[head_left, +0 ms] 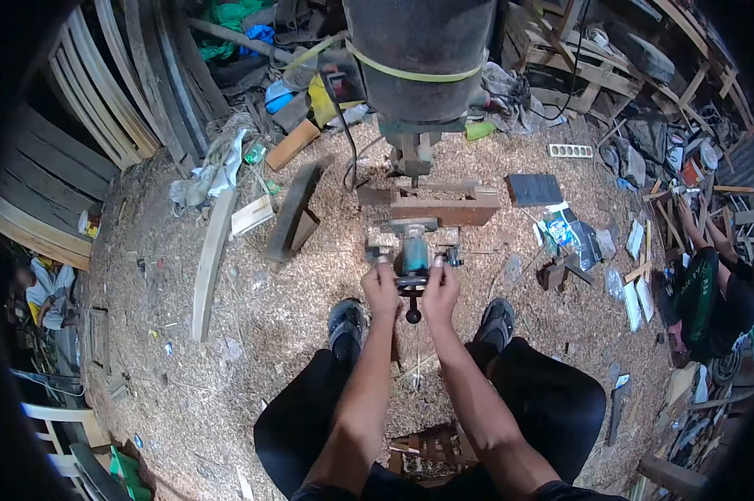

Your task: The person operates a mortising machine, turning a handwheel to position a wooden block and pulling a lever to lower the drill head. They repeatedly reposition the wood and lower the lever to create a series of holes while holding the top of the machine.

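My left hand (379, 289) is closed round the left side of a dark handwheel (410, 282), thumb pointing forward. On its right side my right hand (440, 290) grips the same wheel. A black ball knob (413, 316) sticks out below it, between my wrists. Past the wheel is the green metal base (414, 253) of a drilling or mortising machine. A reddish-brown timber block (448, 215) with a long recess in its top lies across the machine. Over the block hangs the tool head (413, 154), beneath a big dark motor housing (419, 79) with a yellow band.
Wood shavings cover the floor (252, 367). Left of the machine lie a curved plank (212, 267) and a dark beam (296, 209). A dark board (535, 189) and a power strip (570, 151) lie right. One person (711, 284) sits far right, another (50, 292) far left.
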`<state>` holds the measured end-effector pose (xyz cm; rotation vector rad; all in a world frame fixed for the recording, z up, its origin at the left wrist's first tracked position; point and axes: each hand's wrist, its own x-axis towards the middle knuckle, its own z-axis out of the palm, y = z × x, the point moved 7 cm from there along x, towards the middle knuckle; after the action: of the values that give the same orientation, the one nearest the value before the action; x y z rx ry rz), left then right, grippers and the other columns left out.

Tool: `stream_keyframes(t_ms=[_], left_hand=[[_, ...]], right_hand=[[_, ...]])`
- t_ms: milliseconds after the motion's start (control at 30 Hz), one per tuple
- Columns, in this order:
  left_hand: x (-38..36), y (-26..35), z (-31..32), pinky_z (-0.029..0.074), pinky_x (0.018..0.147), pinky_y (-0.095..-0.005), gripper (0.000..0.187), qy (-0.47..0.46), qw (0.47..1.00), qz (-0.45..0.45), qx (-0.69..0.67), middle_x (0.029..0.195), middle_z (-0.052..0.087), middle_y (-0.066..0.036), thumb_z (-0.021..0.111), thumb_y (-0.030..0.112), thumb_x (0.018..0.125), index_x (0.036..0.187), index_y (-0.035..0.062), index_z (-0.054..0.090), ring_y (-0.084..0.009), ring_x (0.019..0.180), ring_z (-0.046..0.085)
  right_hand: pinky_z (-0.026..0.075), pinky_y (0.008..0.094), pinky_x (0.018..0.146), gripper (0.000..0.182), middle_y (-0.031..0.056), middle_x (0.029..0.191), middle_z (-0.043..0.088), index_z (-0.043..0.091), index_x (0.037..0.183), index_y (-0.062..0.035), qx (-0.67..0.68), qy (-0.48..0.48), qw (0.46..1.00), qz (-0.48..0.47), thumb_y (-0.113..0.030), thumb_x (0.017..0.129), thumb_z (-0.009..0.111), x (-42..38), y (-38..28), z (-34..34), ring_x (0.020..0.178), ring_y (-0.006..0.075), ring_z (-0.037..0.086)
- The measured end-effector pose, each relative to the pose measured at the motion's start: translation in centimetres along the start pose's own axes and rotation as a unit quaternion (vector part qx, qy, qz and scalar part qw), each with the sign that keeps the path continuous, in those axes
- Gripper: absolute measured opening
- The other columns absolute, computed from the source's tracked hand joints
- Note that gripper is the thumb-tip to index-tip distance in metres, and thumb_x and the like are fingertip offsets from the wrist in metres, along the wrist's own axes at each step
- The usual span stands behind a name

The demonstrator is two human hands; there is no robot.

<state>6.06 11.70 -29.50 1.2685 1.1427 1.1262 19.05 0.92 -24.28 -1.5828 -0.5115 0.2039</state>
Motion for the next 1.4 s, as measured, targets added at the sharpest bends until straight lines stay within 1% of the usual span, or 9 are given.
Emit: stream_keyframes(t_ms=[133,233,367,500,633,867,1133,1167,1400], left_hand=[[-0.5,6.7,4.3,0.043,0.053,-0.0401,0.039,-0.111,0.954,0.131,0.245,0.060,0.059,-0.020,0.057,0.028,0.091,0.068,-0.0040,0.059,-0.0247,0.049,0.055],[-0.4,7.0,3.8,0.043,0.052,-0.0403,0.034,-0.111,0.963,0.134,0.203,0.058,0.059,-0.015,0.055,0.023,0.089,0.067,-0.0036,0.059,-0.0230,0.049,0.054],[0.2,2.4,1.5,0.034,0.050,-0.0353,0.032,-0.050,0.998,-0.010,-0.034,0.055,0.048,-0.004,0.049,0.016,0.085,0.057,-0.0014,0.051,-0.0167,0.050,0.043],[0.9,-3.4,1.0,0.030,0.058,-0.0294,0.033,-0.012,0.972,-0.017,-0.232,0.056,0.042,-0.007,0.046,0.019,0.081,0.054,0.0014,0.040,-0.0168,0.059,0.040],[-0.1,-1.3,0.6,0.035,0.058,-0.0336,0.039,0.027,0.987,-0.038,-0.156,0.056,0.044,-0.007,0.044,0.019,0.089,0.055,0.0001,0.043,-0.0185,0.059,0.044],[-1.8,9.1,4.2,0.046,0.060,-0.0435,0.036,-0.124,0.914,0.238,0.304,0.066,0.059,-0.017,0.057,0.023,0.088,0.060,-0.0002,0.056,-0.0351,0.063,0.059],[-0.8,2.9,2.1,0.043,0.055,-0.0395,0.027,-0.068,0.984,0.134,0.100,0.058,0.053,-0.015,0.047,0.014,0.079,0.057,-0.0017,0.050,-0.0307,0.054,0.053],[-0.5,0.5,1.8,0.042,0.054,-0.0376,0.029,-0.058,0.994,0.091,0.023,0.056,0.050,-0.014,0.046,0.015,0.080,0.056,-0.0016,0.047,-0.0273,0.053,0.051],[-1.0,-0.6,1.4,0.036,0.052,-0.0326,0.035,-0.014,0.991,0.005,-0.129,0.055,0.046,-0.007,0.042,0.016,0.085,0.055,-0.0009,0.043,-0.0183,0.052,0.045]], right_hand=[[0.033,0.0314,0.049,0.053,-0.0029,0.057,0.048,0.047,0.059,0.0005,0.135,0.004,0.980,0.143,-0.032,0.101,0.047,-0.4,4.6,0.3,0.055,0.0071,0.040],[0.035,0.0318,0.049,0.049,0.0003,0.054,0.047,0.047,0.057,0.0007,0.148,0.051,0.973,0.171,-0.026,0.098,0.050,-0.6,4.6,0.5,0.055,0.0081,0.042],[0.042,0.0380,0.054,0.033,0.0168,0.056,0.055,0.056,0.056,0.0028,-0.148,-0.030,0.988,0.039,-0.020,0.081,0.059,0.4,0.6,0.8,0.048,0.0260,0.050],[0.040,0.0420,0.059,0.035,0.0184,0.057,0.057,0.060,0.059,0.0016,-0.313,-0.045,0.945,-0.082,-0.019,0.087,0.057,0.3,-3.0,2.6,0.055,0.0379,0.051],[0.035,0.0400,0.059,0.043,0.0123,0.061,0.051,0.055,0.065,0.0016,-0.129,-0.007,0.986,-0.105,-0.028,0.096,0.051,0.1,-3.0,0.8,0.059,0.0292,0.048],[0.044,0.0325,0.063,0.049,0.0056,0.070,0.058,0.059,0.074,0.0010,0.264,0.091,0.921,0.272,-0.036,0.100,0.040,-1.6,6.6,0.6,0.066,0.0160,0.054],[0.045,0.0402,0.055,0.041,0.0182,0.054,0.053,0.057,0.066,0.0074,-0.091,-0.074,0.985,0.130,-0.023,0.089,0.042,0.1,4.9,-0.2,0.051,0.0239,0.051],[0.044,0.0446,0.053,0.040,0.0248,0.052,0.050,0.055,0.062,0.0086,-0.132,-0.108,0.979,0.111,-0.021,0.087,0.044,0.6,3.3,-0.1,0.048,0.0341,0.054],[0.046,0.0441,0.058,0.030,0.0292,0.063,0.057,0.062,0.071,0.0076,-0.164,-0.063,0.983,0.059,-0.016,0.085,0.050,0.5,-0.6,0.5,0.063,0.0404,0.063]])
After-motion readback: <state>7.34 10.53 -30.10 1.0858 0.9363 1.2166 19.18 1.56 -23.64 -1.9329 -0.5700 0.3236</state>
